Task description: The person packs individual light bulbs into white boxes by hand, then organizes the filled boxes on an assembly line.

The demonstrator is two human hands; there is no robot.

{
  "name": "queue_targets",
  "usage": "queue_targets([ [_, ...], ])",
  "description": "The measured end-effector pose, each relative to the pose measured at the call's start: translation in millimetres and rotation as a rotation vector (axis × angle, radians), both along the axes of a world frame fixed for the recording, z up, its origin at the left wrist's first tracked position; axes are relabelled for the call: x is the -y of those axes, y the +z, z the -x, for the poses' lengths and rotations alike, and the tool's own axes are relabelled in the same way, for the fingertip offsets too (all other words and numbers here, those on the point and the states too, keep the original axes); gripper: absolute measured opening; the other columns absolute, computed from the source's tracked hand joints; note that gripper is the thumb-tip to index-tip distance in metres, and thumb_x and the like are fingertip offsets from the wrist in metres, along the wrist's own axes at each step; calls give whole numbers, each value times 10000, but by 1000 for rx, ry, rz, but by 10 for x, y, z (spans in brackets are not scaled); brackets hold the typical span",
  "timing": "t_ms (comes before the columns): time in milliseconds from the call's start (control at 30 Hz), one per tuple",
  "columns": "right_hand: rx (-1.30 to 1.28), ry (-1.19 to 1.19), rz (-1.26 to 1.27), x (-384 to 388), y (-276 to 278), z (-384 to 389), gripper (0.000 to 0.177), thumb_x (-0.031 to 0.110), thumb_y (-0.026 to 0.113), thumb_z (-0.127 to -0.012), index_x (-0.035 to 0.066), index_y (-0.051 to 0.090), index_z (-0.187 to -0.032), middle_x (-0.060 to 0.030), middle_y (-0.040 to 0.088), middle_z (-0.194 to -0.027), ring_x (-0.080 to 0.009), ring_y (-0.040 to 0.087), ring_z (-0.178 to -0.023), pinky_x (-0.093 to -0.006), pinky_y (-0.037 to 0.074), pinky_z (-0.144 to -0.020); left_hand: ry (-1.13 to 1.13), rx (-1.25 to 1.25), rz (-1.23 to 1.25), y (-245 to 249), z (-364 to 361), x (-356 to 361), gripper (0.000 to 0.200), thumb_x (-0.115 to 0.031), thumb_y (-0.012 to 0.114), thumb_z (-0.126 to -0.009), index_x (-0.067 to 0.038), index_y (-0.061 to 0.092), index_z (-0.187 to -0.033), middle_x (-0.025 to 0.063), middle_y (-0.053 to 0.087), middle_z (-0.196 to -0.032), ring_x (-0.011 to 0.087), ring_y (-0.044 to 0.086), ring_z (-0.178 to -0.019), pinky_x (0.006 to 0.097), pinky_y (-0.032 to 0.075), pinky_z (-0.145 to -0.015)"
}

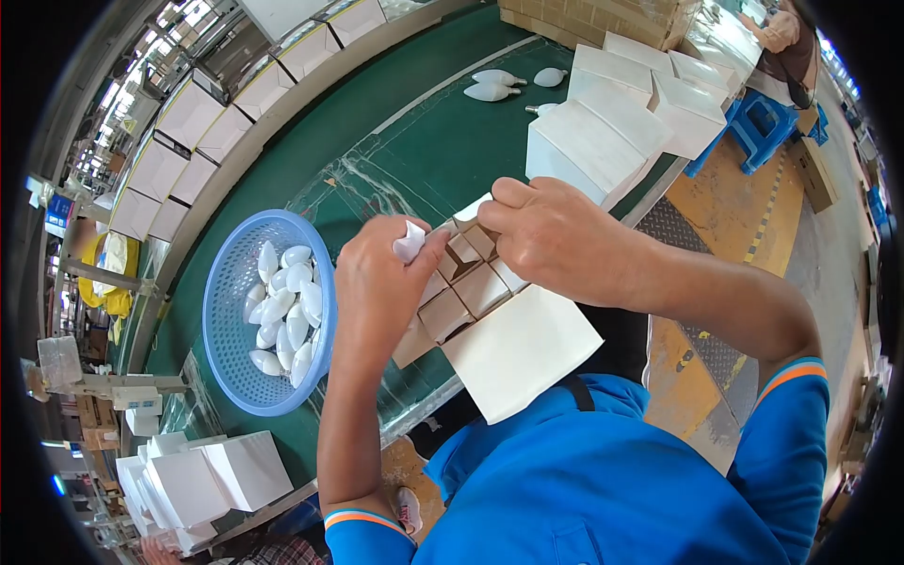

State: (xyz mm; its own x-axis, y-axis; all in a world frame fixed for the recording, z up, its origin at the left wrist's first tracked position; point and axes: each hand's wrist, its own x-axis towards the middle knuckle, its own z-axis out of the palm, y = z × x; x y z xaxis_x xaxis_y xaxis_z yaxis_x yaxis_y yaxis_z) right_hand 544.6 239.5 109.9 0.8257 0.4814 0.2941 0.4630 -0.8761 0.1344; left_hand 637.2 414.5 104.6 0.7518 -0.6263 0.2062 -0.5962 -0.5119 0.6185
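Observation:
An open white box point(523, 350) with a cardboard divider of square cells point(468, 290) sits at the near edge of the green work surface. At its upper left, my left hand point(381, 273) is closed around a white bulb point(410, 242). My right hand point(551, 231) pinches the edge of the box or divider at the upper right. The inside of several cells is hard to make out. Left of my left hand stands a blue perforated basket point(218, 315) holding several white bulbs point(297, 325).
Several bulbs point(492, 92) lie on the green surface point(414, 141) further back. Stacked white boxes stand at the right point(593, 132) and lower left point(250, 471). A cardboard carton point(603, 21) is at the back. Blue stools point(761, 122) and another person point(786, 42) are at the upper right.

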Motion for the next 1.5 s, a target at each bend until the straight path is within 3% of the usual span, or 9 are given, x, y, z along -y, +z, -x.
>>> queue_targets([
  [33,8,19,10,8,-10,5,66,100,606,-604,43,598,-636,-24,522,-748,-165,475,-802,-253,420,-617,1,327,81,-37,20,2,144,-128,679,-725,-13,603,-766,81,554,-672,213,525,-570,305,406,-484],
  [200,103,87,36,26,-98,-14,108,124,613,-601,30,615,-654,-8,538,-778,-155,465,-800,-248,410,-634,-260,584,94,-26,219,-10,190,-29,683,-591,-51,589,-754,71,553,-710,239,557,-613,320,447,-501],
  [267,-13,141,-94,54,-86,6,123,130,612,-616,24,625,-676,-8,553,-804,-155,469,-806,-248,404,-643,-445,652,102,-15,323,34,205,-20,672,-571,-60,591,-756,79,589,-765,233,589,-648,304,476,-528],
  [400,9,77,-52,129,-80,22,129,134,615,-630,21,623,-690,-12,564,-817,-164,476,-814,-254,414,-654,-397,419,-84,-4,319,137,245,14,623,-620,-53,587,-853,92,623,-921,265,622,-737,335,498,-599],
  [600,-7,73,-316,248,-85,58,90,66,603,-650,-4,622,-704,-63,608,-829,-207,520,-823,-305,468,-730,-509,233,-118,-22,188,166,355,51,594,-627,-55,538,-961,71,582,-1054,272,611,-770,363,494,-639],
  [933,-17,17,-178,142,-19,56,42,72,600,-652,33,599,-668,-37,588,-748,-191,532,-803,-312,472,-679,-429,309,-202,30,221,11,371,36,604,-648,-56,549,-1003,68,551,-1031,267,606,-773,348,493,-632],
  [1067,-118,-60,101,-6,50,-55,58,105,577,-669,53,598,-686,-46,578,-688,-194,572,-711,-308,474,-599,-345,330,-77,-38,234,-6,356,27,626,-642,-52,576,-986,74,564,-1059,262,610,-792,332,499,-652],
  [1300,-188,-24,108,-46,81,-228,57,125,574,-674,78,606,-675,-87,584,-616,-239,608,-578,-344,460,-476,-315,304,96,-199,158,-61,303,0,629,-613,-54,576,-906,81,591,-991,258,602,-854,320,506,-691],
  [1500,-425,-1,107,-191,258,-266,66,164,604,-697,99,593,-704,-94,587,-598,-262,600,-564,-367,454,-486,-331,353,146,-216,180,-263,103,-62,520,-706,-22,520,-801,82,507,-810,255,567,-690,352,480,-586],
])
